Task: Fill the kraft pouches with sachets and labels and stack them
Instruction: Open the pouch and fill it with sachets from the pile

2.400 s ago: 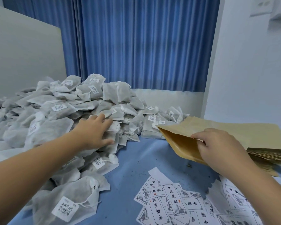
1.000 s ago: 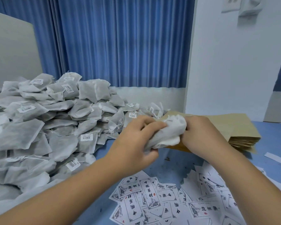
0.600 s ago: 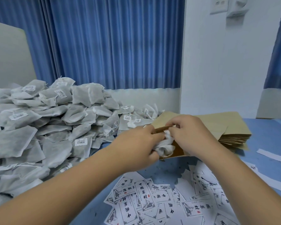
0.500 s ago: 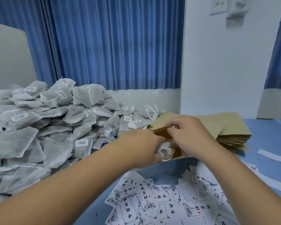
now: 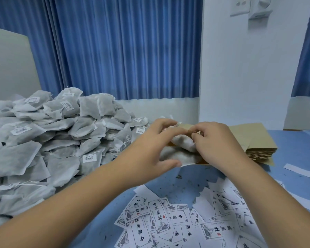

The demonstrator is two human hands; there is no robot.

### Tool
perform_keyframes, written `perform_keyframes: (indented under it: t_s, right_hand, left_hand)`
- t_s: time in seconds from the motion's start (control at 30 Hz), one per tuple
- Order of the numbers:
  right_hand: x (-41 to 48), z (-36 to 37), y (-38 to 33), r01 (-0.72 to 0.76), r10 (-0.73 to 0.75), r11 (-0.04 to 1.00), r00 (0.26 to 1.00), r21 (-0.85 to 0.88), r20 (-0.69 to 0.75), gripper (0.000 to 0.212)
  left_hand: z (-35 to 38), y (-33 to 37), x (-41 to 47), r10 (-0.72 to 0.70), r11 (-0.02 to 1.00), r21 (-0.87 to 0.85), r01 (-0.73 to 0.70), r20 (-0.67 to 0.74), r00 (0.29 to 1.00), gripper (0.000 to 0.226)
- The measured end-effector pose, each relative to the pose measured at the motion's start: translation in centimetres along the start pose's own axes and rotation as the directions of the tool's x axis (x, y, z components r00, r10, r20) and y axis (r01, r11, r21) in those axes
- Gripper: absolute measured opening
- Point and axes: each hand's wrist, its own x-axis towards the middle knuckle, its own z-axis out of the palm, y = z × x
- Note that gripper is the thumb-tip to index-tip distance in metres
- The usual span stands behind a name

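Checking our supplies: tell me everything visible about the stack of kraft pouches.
The stack of kraft pouches is flat tan paper, with many thin layers showing along its near edge. It lies on the blue table. The right hand pinches the mouth of the top pouch, and the left hand grips white sachets at that mouth.

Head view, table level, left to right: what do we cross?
sachet heap → left hand → white sachet it grips → open kraft pouch → right hand pinching that pouch's mouth → stack of kraft pouches → white paper strip
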Motion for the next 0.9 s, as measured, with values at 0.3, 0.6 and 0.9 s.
perform_keyframes:
  t_s: [0.3, 0.6, 0.9]
  right_hand:
    - [-0.2, 0.4, -0.1, -0.001, 0.002, 1.000, 1.000, -0.030, 0.019, 0.027]
    - [-0.6, 0.3, -1.0, 0.085, -0.084, 0.996, 0.996, -0.027, 0.032, 0.023]
    - [-0.8, -0.1, -2.5, 0.245, -0.240, 0.966, 0.969, 0.083, -0.062, 0.018]
  left_hand:
    - [-0.8, -2.1, -1.5, -0.016, 0.897, 0.433, -0.090, 0.236, 0.972, 0.091]
    - [-0.3, -1.3, -1.1, 0.142, 0.860, 0.472, -0.191, 0.138, 0.980, 0.056]
    - [2.5, 1.3, 0.5, 0.002, 0.848, 0.530, 0.011, -0.023, 1.000, 0.036]
